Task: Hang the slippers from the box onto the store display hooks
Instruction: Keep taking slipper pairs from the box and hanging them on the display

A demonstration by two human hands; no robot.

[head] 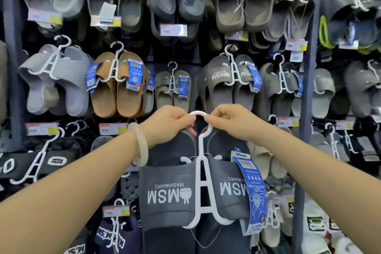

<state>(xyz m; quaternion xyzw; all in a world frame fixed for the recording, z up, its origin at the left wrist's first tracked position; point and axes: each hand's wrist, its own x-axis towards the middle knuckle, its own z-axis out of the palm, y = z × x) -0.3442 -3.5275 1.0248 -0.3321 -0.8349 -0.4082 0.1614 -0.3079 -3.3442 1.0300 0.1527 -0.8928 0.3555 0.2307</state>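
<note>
A pair of dark grey slippers (167,196) printed "MSM MASHIMARO" hangs from a white plastic hanger (203,181) in front of the display wall. A blue tag (250,192) dangles from the right slipper. My left hand (171,123), with a pale bangle on its wrist, pinches the left side of the hanger's hook loop (198,114). My right hand (228,121) pinches the right side of that loop. The loop is level with the middle of the wall. The display hook behind it is hidden.
The wall is packed with slipper pairs on white hangers: tan ones (117,86) at upper left, grey MSM pairs (228,80) above my hands, beige ones (261,159) to the right. Price labels (112,128) line the hook rails. Dark upright posts (307,97) divide the panels.
</note>
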